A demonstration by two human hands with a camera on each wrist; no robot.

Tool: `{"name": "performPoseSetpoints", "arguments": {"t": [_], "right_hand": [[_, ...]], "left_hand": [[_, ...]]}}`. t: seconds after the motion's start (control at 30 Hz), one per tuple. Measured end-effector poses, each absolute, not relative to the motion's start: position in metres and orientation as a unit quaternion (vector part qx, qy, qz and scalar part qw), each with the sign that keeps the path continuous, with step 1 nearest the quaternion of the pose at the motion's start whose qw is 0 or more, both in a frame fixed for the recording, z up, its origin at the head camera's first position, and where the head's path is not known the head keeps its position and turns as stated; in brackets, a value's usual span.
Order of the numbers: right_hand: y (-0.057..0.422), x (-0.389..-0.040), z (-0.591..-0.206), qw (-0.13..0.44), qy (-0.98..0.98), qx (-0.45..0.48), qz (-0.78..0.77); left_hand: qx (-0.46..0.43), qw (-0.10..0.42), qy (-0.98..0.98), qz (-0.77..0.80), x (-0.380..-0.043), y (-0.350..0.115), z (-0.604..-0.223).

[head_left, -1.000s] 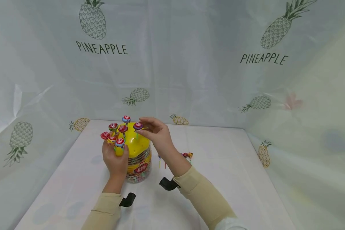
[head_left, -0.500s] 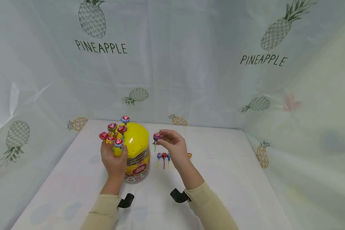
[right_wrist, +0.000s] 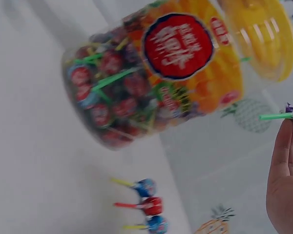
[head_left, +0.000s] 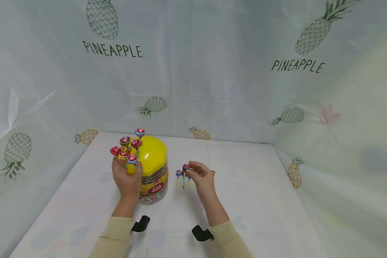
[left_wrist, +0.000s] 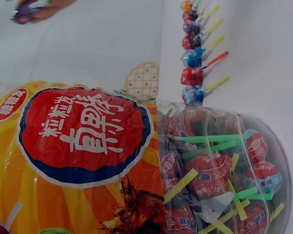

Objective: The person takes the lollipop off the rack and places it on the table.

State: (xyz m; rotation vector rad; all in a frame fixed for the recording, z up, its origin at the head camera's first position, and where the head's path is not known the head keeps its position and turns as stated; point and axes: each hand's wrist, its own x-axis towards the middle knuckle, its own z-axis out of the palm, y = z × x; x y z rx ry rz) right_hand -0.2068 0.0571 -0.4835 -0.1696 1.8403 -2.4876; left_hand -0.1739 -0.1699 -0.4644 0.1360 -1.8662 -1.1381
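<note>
A clear jar (head_left: 156, 188) of wrapped lollipops, with a yellow lid (head_left: 154, 154), stands left of the table's middle. Several lollipops (head_left: 136, 143) stick up from holes in the lid. My left hand (head_left: 128, 179) grips the jar at the lid's left side, its fingertips partly hidden behind the lollipops. Right of the jar, my right hand (head_left: 204, 177) pinches a purple-wrapped lollipop (head_left: 185, 167) just under its head. Its green stick (right_wrist: 277, 116) points away from the fingers in the right wrist view. In the head view it overlaps the row of loose lollipops (left_wrist: 191, 76) on the table.
A white cloth covers the table (head_left: 261, 200), and a pineapple-print sheet (head_left: 225, 82) hangs behind and around it. The row's right end, with an orange-wrapped lollipop (left_wrist: 187, 6), is partly hidden behind my right hand in the head view.
My right hand has drawn the purple lollipop away from the lid, moving right and down to the row on the table. My left hand has stayed at the jar.
</note>
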Motion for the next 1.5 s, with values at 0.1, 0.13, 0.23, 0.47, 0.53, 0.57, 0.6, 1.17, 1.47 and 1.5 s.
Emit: {"name": "performPoseSetpoints", "arguments": {"t": [0.1,0.13,0.23,0.47,0.53,0.57,0.6,1.17,1.47,1.5], "right_hand": [[0.057,-0.208,-0.502,0.043,0.589,-0.042,-0.806],[0.056,-0.208,-0.509,0.049,0.587,-0.038,-0.807],[0.054,-0.206,-0.527,0.063,0.570,-0.016,-0.819],[0.048,-0.207,-0.563,0.060,0.547,0.008,-0.835],[0.047,-0.207,-0.570,0.063,0.545,0.023,-0.836],[0.046,-0.208,-0.573,0.066,0.541,0.034,-0.838],[0.046,-0.207,-0.575,0.070,0.533,0.046,-0.842],[0.036,-0.204,-0.591,0.072,0.654,0.042,-0.752],[0.031,-0.208,-0.597,0.049,0.719,0.032,-0.693],[0.031,-0.208,-0.598,0.051,0.722,0.034,-0.689]], "left_hand": [[0.056,0.457,-0.758,-0.462,-0.173,-0.170,-0.464],[0.056,0.457,-0.758,-0.462,-0.173,-0.170,-0.464],[0.049,0.459,-0.754,-0.468,-0.174,-0.171,-0.464],[0.035,0.466,-0.751,-0.467,-0.176,-0.172,-0.465],[0.040,0.466,-0.752,-0.464,-0.176,-0.172,-0.466],[0.041,0.465,-0.752,-0.465,-0.176,-0.172,-0.466],[0.043,0.465,-0.753,-0.464,-0.176,-0.171,-0.466],[0.054,0.475,-0.752,-0.453,-0.177,-0.171,-0.465],[0.057,0.473,-0.753,-0.454,-0.177,-0.171,-0.466],[0.055,0.473,-0.753,-0.455,-0.177,-0.171,-0.467]]}}
